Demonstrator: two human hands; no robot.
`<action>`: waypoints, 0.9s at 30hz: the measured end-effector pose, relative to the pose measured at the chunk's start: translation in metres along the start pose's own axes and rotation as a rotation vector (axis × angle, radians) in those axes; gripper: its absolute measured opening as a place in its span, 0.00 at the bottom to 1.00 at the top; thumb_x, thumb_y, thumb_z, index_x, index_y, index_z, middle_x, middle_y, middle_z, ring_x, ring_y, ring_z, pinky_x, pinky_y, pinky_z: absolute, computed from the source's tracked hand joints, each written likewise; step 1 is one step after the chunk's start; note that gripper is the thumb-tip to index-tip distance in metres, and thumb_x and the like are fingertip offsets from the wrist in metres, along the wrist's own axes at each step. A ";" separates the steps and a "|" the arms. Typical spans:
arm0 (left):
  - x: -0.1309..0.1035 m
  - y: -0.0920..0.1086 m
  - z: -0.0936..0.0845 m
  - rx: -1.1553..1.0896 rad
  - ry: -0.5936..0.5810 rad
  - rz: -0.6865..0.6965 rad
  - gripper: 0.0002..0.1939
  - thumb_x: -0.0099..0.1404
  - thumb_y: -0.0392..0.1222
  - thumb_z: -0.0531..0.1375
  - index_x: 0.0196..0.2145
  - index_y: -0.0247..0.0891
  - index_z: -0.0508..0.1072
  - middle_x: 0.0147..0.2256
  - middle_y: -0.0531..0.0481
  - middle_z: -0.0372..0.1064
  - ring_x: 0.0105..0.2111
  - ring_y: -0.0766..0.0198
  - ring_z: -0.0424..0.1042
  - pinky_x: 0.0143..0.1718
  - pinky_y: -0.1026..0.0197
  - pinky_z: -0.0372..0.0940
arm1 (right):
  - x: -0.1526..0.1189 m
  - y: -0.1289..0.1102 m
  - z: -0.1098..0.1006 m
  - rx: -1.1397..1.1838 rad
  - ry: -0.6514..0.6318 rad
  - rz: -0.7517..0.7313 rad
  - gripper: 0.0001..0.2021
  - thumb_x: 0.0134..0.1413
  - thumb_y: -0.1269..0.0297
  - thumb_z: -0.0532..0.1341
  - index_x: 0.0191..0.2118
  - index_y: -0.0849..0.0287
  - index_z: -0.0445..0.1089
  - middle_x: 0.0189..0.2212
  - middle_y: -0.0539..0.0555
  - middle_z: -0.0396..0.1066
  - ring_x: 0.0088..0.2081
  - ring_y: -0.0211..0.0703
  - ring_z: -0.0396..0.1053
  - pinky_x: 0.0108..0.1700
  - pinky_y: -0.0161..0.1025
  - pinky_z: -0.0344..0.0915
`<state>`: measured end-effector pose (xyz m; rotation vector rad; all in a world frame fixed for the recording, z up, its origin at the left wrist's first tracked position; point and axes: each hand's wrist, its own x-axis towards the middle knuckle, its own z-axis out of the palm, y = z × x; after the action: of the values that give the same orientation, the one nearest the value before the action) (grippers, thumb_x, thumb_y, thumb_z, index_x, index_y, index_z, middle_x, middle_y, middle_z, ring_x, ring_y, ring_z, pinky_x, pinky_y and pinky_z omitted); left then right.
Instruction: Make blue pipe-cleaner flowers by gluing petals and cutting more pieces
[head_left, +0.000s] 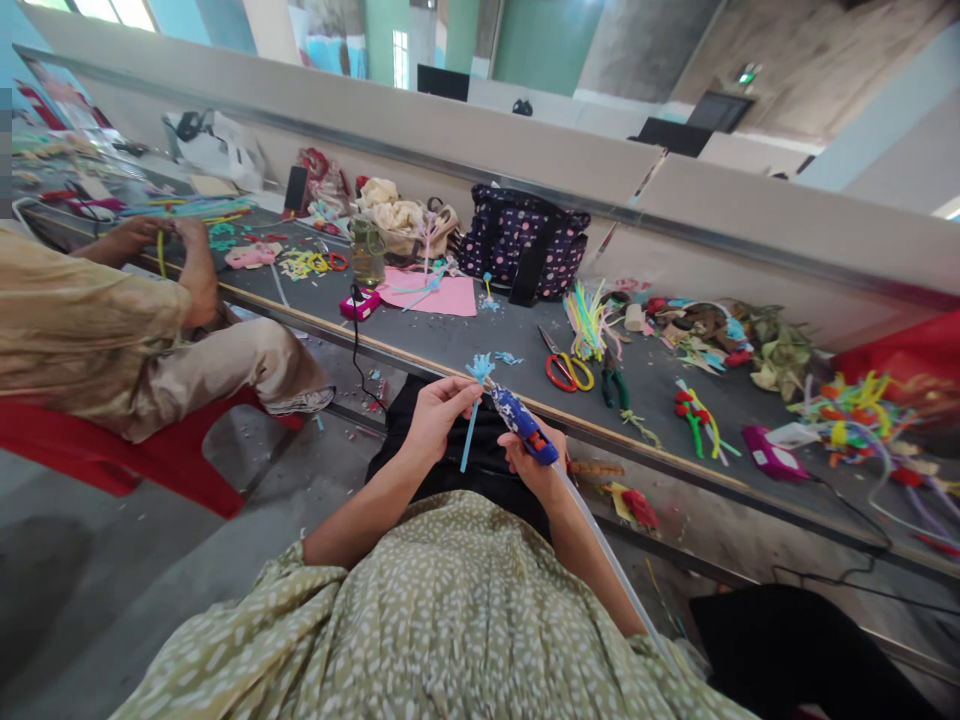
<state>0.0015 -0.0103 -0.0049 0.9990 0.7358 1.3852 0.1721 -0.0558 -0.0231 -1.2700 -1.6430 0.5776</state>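
Note:
Between the thumb and fingers of my left hand (439,415) is a light-blue pipe cleaner flower (480,368), its fringed head up and its stem (469,440) hanging down. My right hand (536,465) is wrapped round a blue glue gun (525,422) with an orange part. The gun's nozzle points at the base of the flower head; I cannot tell whether it touches. A long pale glue stick (600,545) runs out of its rear end. Just beyond the flower, a few light-blue bits (510,358) lie on the dark table (450,345).
Scissors with red and yellow handles (566,372), dark-green pliers (615,385) and a bundle of pastel pipe cleaners (589,318) lie ahead to the right. Behind are pink paper (442,295), a glass jar (367,252) and a dotted bag (491,235). A co-worker (97,310) sits at left.

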 end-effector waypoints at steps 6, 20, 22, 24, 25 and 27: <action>0.000 0.001 0.001 0.000 0.006 -0.006 0.11 0.53 0.46 0.69 0.28 0.35 0.76 0.25 0.53 0.69 0.22 0.73 0.61 0.26 0.67 0.57 | 0.000 0.000 0.000 -0.020 -0.009 0.011 0.17 0.49 0.45 0.64 0.32 0.55 0.72 0.15 0.46 0.64 0.18 0.38 0.63 0.19 0.34 0.62; -0.001 0.001 0.001 0.011 0.001 0.018 0.11 0.53 0.46 0.69 0.27 0.35 0.76 0.25 0.53 0.68 0.23 0.73 0.61 0.26 0.67 0.58 | 0.000 -0.001 0.000 -0.019 -0.025 0.020 0.16 0.49 0.46 0.65 0.28 0.55 0.67 0.15 0.46 0.63 0.18 0.38 0.62 0.19 0.33 0.61; 0.000 0.001 0.001 0.022 -0.003 0.039 0.11 0.54 0.46 0.69 0.27 0.35 0.76 0.25 0.53 0.68 0.23 0.73 0.61 0.26 0.67 0.58 | 0.000 -0.002 0.000 -0.012 -0.032 0.022 0.16 0.48 0.46 0.65 0.28 0.55 0.68 0.15 0.46 0.63 0.18 0.38 0.62 0.19 0.34 0.61; 0.000 0.002 0.001 0.039 -0.005 0.058 0.11 0.54 0.46 0.68 0.26 0.35 0.76 0.24 0.53 0.68 0.23 0.72 0.61 0.26 0.67 0.58 | 0.000 -0.002 0.000 -0.007 -0.035 0.027 0.16 0.49 0.46 0.64 0.29 0.55 0.69 0.15 0.46 0.63 0.18 0.38 0.62 0.19 0.34 0.61; 0.000 0.002 0.002 0.049 -0.003 0.065 0.11 0.54 0.46 0.68 0.26 0.35 0.76 0.24 0.53 0.67 0.23 0.72 0.61 0.26 0.67 0.58 | -0.001 -0.003 0.000 -0.004 -0.038 0.028 0.16 0.49 0.46 0.64 0.30 0.55 0.69 0.15 0.46 0.63 0.18 0.38 0.62 0.19 0.34 0.61; -0.001 0.003 0.002 0.065 0.005 0.079 0.11 0.54 0.47 0.68 0.26 0.36 0.75 0.24 0.53 0.67 0.23 0.72 0.60 0.26 0.67 0.58 | -0.001 -0.003 0.000 0.000 -0.040 0.027 0.16 0.49 0.46 0.64 0.32 0.55 0.70 0.15 0.46 0.63 0.18 0.38 0.61 0.19 0.34 0.61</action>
<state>0.0017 -0.0113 -0.0017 1.0863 0.7556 1.4402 0.1710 -0.0575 -0.0208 -1.2895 -1.6605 0.6230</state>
